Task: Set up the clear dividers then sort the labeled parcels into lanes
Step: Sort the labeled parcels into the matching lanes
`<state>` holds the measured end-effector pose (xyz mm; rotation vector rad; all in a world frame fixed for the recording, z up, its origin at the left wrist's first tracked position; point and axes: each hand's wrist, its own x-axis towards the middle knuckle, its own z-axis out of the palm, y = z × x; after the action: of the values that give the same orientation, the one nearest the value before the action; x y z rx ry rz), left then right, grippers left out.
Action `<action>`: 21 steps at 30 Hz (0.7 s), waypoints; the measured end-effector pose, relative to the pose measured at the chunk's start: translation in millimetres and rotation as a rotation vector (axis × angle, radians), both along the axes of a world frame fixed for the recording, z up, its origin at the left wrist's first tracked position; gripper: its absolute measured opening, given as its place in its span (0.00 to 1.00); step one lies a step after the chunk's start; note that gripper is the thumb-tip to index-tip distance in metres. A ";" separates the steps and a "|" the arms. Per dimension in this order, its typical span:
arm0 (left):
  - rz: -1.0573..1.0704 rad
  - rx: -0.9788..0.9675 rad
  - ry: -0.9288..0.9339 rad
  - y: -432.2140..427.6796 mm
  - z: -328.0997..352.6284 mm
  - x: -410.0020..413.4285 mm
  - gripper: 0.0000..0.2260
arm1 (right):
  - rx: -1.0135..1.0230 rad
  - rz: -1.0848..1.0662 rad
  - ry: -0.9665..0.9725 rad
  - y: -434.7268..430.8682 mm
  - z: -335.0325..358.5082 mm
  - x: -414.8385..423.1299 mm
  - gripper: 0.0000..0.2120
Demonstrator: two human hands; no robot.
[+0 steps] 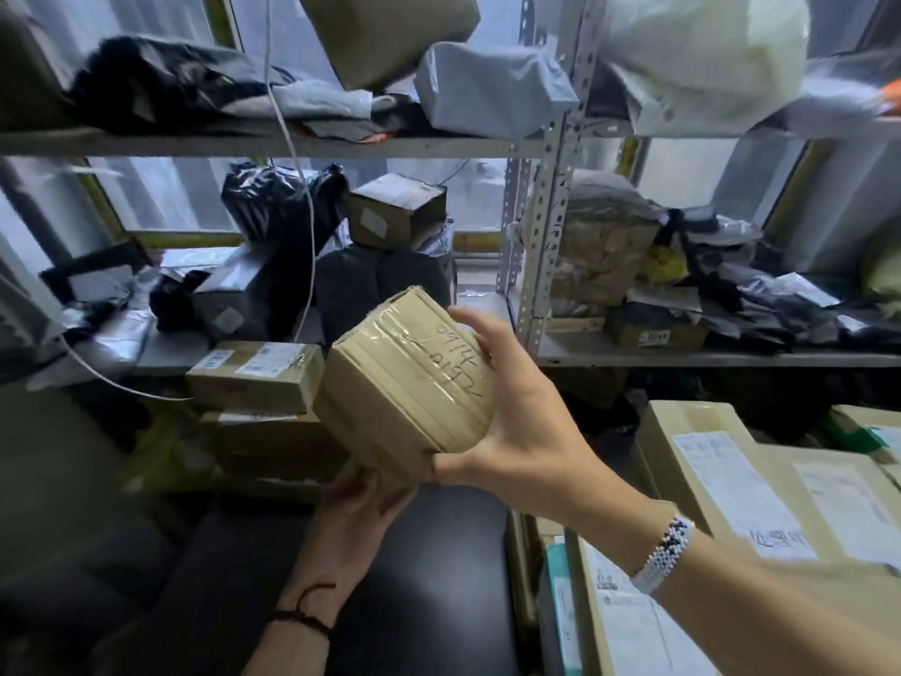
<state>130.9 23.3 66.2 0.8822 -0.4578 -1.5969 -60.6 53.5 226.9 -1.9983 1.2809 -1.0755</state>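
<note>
Looks like the sorting stage. Right hand (517, 422) has its fingers wrapped round the box (404, 378), held mid-air in front of the piled parcels (253, 378). Left hand (361, 509) props it from below; can't tell if those fingers curl. The cardboard's squat, bulging and slick with glossy tape. No dividers in sight, so next is probably reading the scrawl and picking a lane.

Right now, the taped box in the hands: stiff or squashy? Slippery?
Probably fairly stiff: the box keeps its edges, though its corners bulge. Likely light, since the right hand spans it, with the left hand only touching underneath. The glossy tape may be slick.
</note>
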 end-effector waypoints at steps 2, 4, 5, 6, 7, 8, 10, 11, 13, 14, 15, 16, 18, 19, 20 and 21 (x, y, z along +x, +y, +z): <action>-0.036 0.018 0.000 12.9 8.1 -4.5 0.12 | -0.072 0.031 0.059 19.9 2.6 -6.3 0.54; -0.055 0.022 0.005 27.5 19.6 -10.5 0.11 | -0.133 0.037 0.134 38.7 2.2 -11.2 0.52; -0.053 0.014 0.046 36.1 26.5 -13.4 0.12 | -0.169 0.029 0.168 47.2 1.1 -12.8 0.50; -0.054 0.004 0.091 43.6 30.2 -15.9 0.13 | -0.208 0.023 0.209 54.3 -1.0 -14.1 0.50; -0.044 0.002 0.131 51.1 34.6 -17.1 0.14 | -0.251 0.028 0.264 60.1 -3.6 -15.6 0.49; -0.021 -0.009 0.144 59.3 37.8 -16.9 0.15 | -0.303 0.039 0.342 65.2 -7.0 -17.3 0.50; -0.034 -0.042 0.195 75.5 42.2 -15.1 0.18 | -0.429 0.069 0.534 74.3 -12.7 -21.4 0.52; -0.050 -0.065 0.235 83.6 44.3 -13.7 0.20 | -0.483 0.092 0.621 78.4 -14.1 -23.6 0.52; -0.066 -0.061 0.227 95.7 48.9 -6.6 0.25 | -0.562 0.160 0.733 87.4 -15.6 -29.1 0.51; -0.091 -0.045 0.200 98.9 49.9 -2.5 0.28 | -0.598 0.197 0.773 91.8 -16.7 -32.2 0.50; -0.113 -0.034 0.188 102.7 51.7 2.1 0.31 | -0.639 0.225 0.818 96.2 -17.7 -35.1 0.49; -0.128 -0.027 0.178 106.8 55.7 6.0 0.34 | -0.686 0.242 0.868 100.7 -19.0 -37.5 0.47; -0.124 -0.007 0.137 113.4 64.6 10.4 0.36 | -0.779 0.269 0.973 109.4 -23.2 -41.4 0.42; -0.140 -0.024 0.108 117.0 68.0 10.1 0.37 | -0.824 0.277 1.021 113.6 -24.0 -42.1 0.39; -0.149 -0.050 0.088 120.3 71.8 9.6 0.38 | -0.870 0.281 1.054 117.1 -25.0 -42.4 0.35; -0.154 -0.074 0.073 123.7 76.2 8.5 0.37 | -0.908 0.283 1.072 119.9 -26.3 -42.7 0.30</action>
<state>139.4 147.0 142.4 0.7452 -0.5407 -1.7355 -103.3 173.4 200.6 -3.6028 0.8799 -0.3883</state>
